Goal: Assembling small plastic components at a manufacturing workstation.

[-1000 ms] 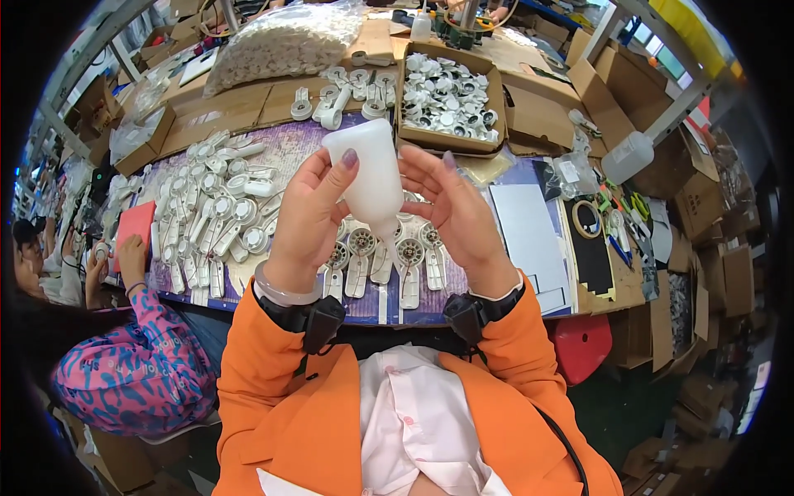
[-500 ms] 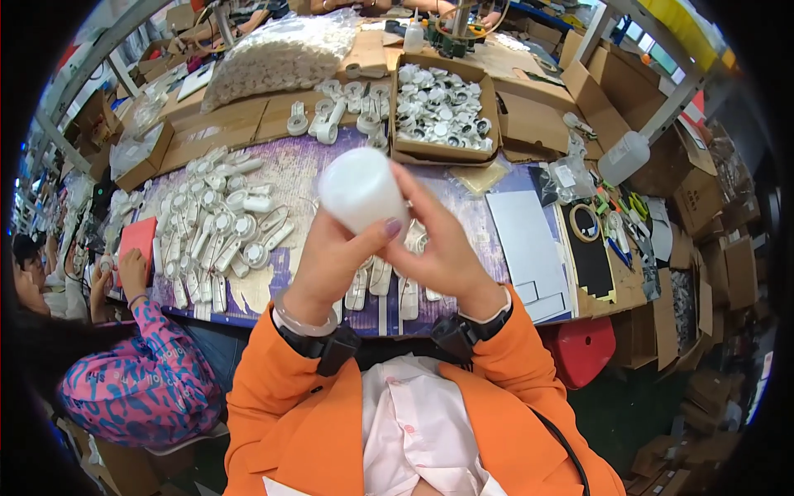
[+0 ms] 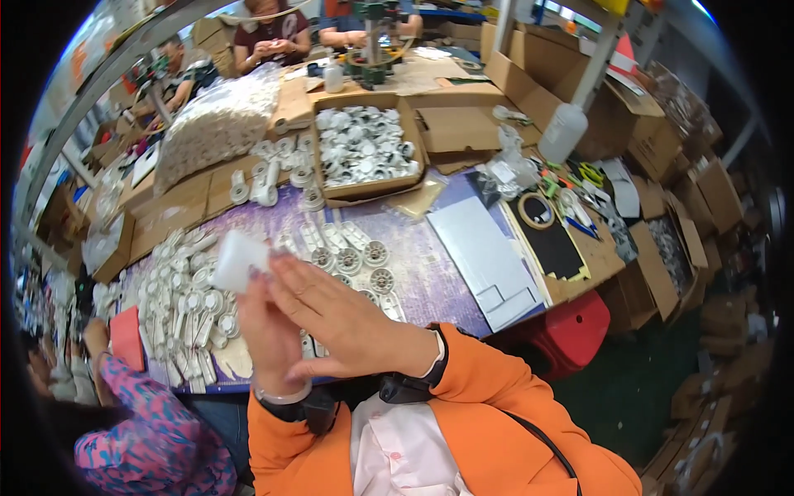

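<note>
A smooth white block with rounded corners (image 3: 240, 260) is held up over the left part of the table, its exact kind unclear. My left hand (image 3: 271, 335) has it at the fingertips, and the fingers partly hide its lower edge. My right hand (image 3: 351, 318) lies slanted across the left one, fingers stretched out flat, with the tips close to the block's right edge. Beneath and beyond my hands are white handle-shaped parts with round metal-centred heads (image 3: 349, 259). A big pile of similar white parts with wires (image 3: 186, 302) spreads to the left.
Behind stands a cardboard box of small white caps (image 3: 418, 161), beside a large bag of white pieces (image 3: 217, 124). On the right are a grey-white panel (image 3: 475, 256), a tape roll (image 3: 536, 212) and a red stool (image 3: 579, 335). A co-worker's patterned sleeve (image 3: 157, 413) is at left.
The view has turned to the right. The block has tilted and sits further left in view. My right hand has left its cupping hold and flattened over the left hand.
</note>
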Motion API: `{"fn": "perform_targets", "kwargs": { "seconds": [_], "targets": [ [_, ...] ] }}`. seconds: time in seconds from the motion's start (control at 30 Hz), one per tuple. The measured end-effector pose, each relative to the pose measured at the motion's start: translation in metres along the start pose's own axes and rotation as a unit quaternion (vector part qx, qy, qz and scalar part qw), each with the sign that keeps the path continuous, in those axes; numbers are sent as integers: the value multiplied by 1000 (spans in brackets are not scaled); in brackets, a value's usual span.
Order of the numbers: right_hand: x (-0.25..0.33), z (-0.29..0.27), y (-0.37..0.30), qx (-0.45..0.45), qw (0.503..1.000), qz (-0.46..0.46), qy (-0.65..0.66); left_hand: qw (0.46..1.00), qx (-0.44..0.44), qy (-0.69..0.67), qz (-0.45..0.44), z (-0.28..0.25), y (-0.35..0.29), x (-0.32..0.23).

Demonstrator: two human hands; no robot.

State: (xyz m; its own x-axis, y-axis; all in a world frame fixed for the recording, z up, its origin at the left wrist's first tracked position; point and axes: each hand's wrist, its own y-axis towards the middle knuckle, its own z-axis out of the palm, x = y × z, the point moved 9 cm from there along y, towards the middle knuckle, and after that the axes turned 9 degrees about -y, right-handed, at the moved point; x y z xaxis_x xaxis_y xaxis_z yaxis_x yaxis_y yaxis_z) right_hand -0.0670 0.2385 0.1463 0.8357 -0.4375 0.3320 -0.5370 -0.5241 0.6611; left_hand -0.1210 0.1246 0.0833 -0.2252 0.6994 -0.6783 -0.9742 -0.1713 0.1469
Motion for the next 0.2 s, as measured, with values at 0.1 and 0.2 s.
{"fn": "perform_targets", "kwargs": {
  "seconds": [0.1, 0.2],
  "targets": [
    [-21, -40, -1, -87, 995, 46, 20, 999, 36, -1, -5, -2, 4, -26],
    [-42, -79, -10, -269, 956, 107, 54, 992, 18, 37, 120, -19, 24, -60]
  ]
}}
